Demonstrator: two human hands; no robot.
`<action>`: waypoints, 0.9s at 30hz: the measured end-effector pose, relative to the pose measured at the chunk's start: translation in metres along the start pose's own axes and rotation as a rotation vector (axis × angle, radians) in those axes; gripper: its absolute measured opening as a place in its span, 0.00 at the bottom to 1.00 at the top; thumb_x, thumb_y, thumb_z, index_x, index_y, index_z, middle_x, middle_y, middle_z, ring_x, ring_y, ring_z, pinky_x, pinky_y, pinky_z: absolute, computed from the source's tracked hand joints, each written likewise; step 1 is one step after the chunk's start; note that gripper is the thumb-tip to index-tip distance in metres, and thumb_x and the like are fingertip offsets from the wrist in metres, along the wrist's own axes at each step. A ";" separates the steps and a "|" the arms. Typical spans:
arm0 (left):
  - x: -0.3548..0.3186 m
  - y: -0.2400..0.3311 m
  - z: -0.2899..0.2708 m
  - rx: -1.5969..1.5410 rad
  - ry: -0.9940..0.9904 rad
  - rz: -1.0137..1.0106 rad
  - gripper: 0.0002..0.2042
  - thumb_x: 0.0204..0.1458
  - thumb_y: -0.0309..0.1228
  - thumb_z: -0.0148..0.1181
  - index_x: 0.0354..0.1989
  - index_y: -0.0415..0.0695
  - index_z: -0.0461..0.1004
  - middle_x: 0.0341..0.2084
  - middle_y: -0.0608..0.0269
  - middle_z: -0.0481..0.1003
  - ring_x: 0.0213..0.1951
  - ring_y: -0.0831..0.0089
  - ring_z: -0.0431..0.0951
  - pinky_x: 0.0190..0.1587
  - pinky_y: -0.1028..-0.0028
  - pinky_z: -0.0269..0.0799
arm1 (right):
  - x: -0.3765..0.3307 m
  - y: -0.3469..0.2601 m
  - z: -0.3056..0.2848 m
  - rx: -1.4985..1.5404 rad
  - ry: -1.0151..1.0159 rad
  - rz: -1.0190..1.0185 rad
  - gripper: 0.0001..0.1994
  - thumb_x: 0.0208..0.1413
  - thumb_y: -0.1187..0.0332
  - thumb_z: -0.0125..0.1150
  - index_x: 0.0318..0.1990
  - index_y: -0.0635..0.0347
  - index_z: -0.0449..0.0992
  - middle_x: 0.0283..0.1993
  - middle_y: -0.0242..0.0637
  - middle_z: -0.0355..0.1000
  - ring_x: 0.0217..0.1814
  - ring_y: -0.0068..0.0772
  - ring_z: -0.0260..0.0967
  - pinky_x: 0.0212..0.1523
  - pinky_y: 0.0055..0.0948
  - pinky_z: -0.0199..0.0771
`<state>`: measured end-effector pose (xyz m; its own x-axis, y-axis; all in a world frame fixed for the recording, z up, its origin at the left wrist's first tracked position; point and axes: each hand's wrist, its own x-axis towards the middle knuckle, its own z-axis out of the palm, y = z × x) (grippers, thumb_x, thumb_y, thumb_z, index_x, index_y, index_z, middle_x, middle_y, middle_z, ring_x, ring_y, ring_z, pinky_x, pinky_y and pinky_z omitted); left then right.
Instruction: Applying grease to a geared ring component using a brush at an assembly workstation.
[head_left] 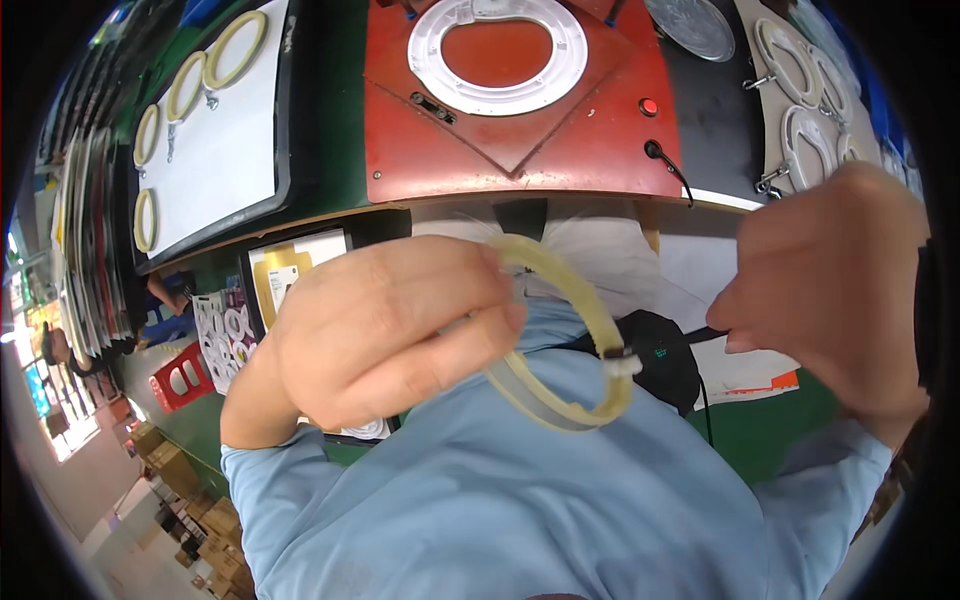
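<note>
Pale yellowish ring strip [572, 340] w/ small white connector is gripped by left hand [385, 330], fingers curled round it. Right hand [835, 285] is held closed nearby, a thin dark wire pinched. Red fixture plate [600, 140] w/ white ring [497, 55] is seen above.

Pale yellow ring [570, 330], red fixture plate [600, 140], light blue sleeves [480, 500]

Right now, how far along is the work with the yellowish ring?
Done: several yellowish rings lie on the white tray at left. In hand: the left hand grips a pale yellow translucent ring while the right hand pinches a black cable. Left: the white ring plate on the red fixture carries no yellow ring.
</note>
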<state>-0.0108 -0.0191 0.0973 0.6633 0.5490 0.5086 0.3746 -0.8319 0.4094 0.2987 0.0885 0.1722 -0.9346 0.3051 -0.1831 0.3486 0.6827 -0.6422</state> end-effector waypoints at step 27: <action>-0.026 -0.021 0.025 -0.209 0.525 -0.233 0.16 0.53 0.25 0.72 0.47 0.32 0.76 0.44 0.42 0.79 0.45 0.51 0.86 0.46 0.62 0.86 | 0.009 0.191 0.125 -0.296 1.281 0.648 0.10 0.67 0.73 0.61 0.52 0.66 0.79 0.45 0.46 0.78 0.45 0.42 0.78 0.47 0.36 0.78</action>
<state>-0.0199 -0.0176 0.0566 0.1509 0.7255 0.6714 0.3011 -0.6807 0.6678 0.3478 0.1388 -0.0457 0.0334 0.8658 0.4993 0.8233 0.2594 -0.5048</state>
